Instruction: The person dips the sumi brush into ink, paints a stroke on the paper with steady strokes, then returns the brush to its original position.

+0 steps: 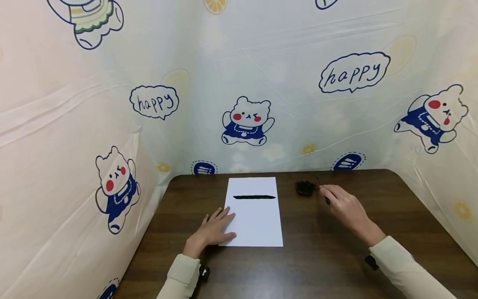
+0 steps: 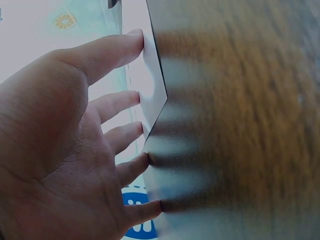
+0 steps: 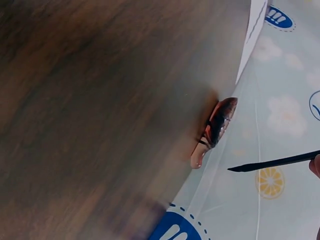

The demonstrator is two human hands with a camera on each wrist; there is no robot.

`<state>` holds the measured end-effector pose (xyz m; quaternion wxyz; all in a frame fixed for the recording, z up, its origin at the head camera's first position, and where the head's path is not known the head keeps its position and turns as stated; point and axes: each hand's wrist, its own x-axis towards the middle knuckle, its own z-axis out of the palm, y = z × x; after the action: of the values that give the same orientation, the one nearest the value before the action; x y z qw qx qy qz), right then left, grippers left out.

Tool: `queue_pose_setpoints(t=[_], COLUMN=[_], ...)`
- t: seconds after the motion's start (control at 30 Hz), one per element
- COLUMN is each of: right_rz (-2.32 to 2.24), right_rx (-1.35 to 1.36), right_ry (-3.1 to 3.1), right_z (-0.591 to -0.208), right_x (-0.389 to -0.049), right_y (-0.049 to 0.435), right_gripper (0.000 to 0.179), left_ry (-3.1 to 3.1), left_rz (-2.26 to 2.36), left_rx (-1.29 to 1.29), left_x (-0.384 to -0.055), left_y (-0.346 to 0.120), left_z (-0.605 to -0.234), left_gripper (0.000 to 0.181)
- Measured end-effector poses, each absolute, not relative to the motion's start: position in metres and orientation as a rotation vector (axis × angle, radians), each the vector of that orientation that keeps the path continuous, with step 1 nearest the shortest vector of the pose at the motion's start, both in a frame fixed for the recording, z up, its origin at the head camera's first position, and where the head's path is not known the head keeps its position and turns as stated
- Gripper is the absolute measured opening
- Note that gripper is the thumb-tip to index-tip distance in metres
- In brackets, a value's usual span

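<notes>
A white sheet of paper (image 1: 254,224) lies on the brown table, with one thick black stroke (image 1: 254,197) across its upper part. My left hand (image 1: 215,228) rests at its left edge, fingers spread; in the left wrist view the thumb and some fingertips touch the paper, others the table. To the right, my right hand (image 1: 345,207) pinches a slim dark brush (image 3: 275,162) with a pointed tip. Just left of that hand sits a small brown dish (image 1: 305,187) with something black in it. In the right wrist view, the brush tip stands apart from the dish (image 3: 220,125).
The table (image 1: 298,270) has a rounded far edge. A printed cloth (image 1: 291,116) with bears and "happy" bubbles hangs behind it and along both sides. Dark devices (image 1: 203,272) are strapped at both wrists, beside the light sleeves (image 1: 183,274).
</notes>
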<state>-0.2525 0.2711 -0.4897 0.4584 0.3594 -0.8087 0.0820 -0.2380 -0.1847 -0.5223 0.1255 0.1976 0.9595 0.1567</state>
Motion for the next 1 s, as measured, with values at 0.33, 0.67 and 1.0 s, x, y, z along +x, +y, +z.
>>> queue_pose_setpoints(t=[0.33, 0.67, 1.0], right_rz=[0.073, 0.010, -0.084], right_rx=[1.007, 1.081, 1.106], right_ry=[-1.991, -1.972, -1.985], right_z=[-0.499, -0.506, -0.512], right_x=[-0.254, -0.257, -0.254], right_y=[0.278, 0.282, 0.285], right_gripper=[0.043, 0.047, 0.048], left_ry=[2.793, 2.793, 2.793], left_rz=[0.460, 0.441, 0.441], left_rx=[0.586, 0.603, 0.593], left_x=[-0.238, -0.238, -0.239], left_y=[-0.186, -0.187, -0.186], left_z=[-0.522, -0.520, -0.524], left_gripper=[0.072, 0.072, 0.073])
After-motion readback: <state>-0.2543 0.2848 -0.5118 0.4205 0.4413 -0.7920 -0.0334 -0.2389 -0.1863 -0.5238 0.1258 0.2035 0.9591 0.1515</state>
